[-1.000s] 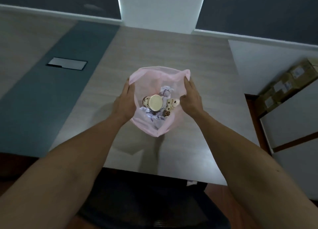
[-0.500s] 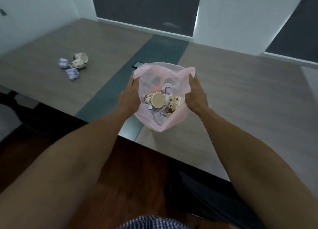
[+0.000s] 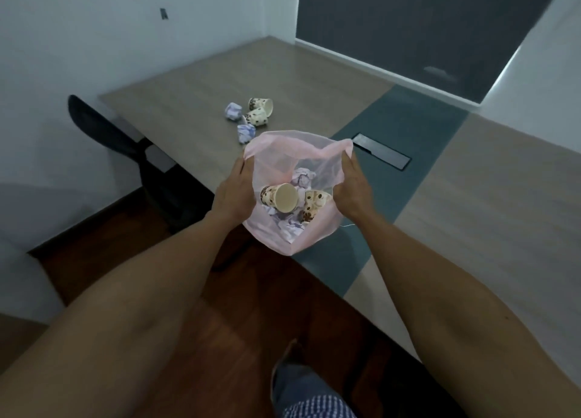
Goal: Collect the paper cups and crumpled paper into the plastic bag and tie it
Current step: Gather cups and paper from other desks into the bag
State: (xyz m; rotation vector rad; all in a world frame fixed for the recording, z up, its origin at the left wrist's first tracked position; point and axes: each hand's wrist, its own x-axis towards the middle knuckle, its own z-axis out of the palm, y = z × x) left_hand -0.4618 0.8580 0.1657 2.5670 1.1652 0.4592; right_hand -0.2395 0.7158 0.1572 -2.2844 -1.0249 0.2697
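I hold a pink plastic bag (image 3: 284, 153) open in the air over the table's near edge. My left hand (image 3: 234, 192) grips its left side and my right hand (image 3: 353, 186) grips its right side. Inside lie a spotted paper cup (image 3: 281, 197) on its side, a second spotted cup (image 3: 314, 205) and crumpled purple-white paper (image 3: 303, 178). Further away on the table lie two more spotted cups (image 3: 261, 104) (image 3: 258, 118) and two crumpled paper balls (image 3: 233, 111) (image 3: 246, 133).
The long wooden table (image 3: 330, 81) has a teal strip with a black cable hatch (image 3: 381, 151). A dark chair (image 3: 103, 128) stands at the table's left end. Dark wooden floor (image 3: 245, 307) lies below me, and my leg in checked cloth (image 3: 314, 402) shows at the bottom.
My view has swung left along the table while I carry the bag with both hands. The loose cups and paper balls on the table have come closer and more central.
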